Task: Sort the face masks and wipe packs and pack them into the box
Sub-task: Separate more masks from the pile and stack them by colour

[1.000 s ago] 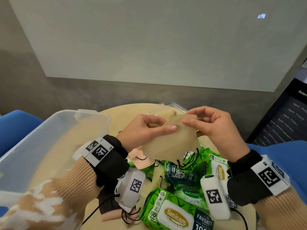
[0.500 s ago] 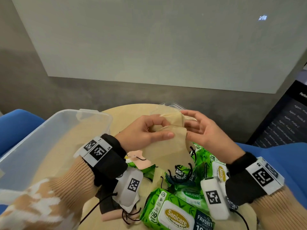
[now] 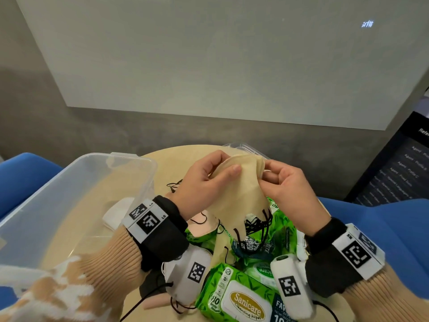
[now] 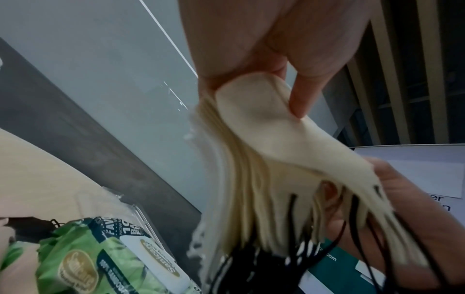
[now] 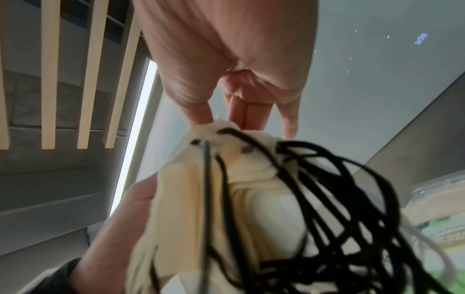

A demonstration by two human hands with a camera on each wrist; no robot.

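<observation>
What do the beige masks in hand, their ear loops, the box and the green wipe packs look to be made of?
Beige masks: soft matte fabric, probably nonwoven; the stacked layers bend limply between both hands.
Ear loops: thin black cord, likely elastic; they dangle tangled.
Box: clear rigid plastic; the table shows through.
Green wipe packs: glossy printed plastic film, crinkled, with a stiffer white lid.

Head view looks down; both wrist views look up, sharing the mask stack (image 3: 239, 189).
</observation>
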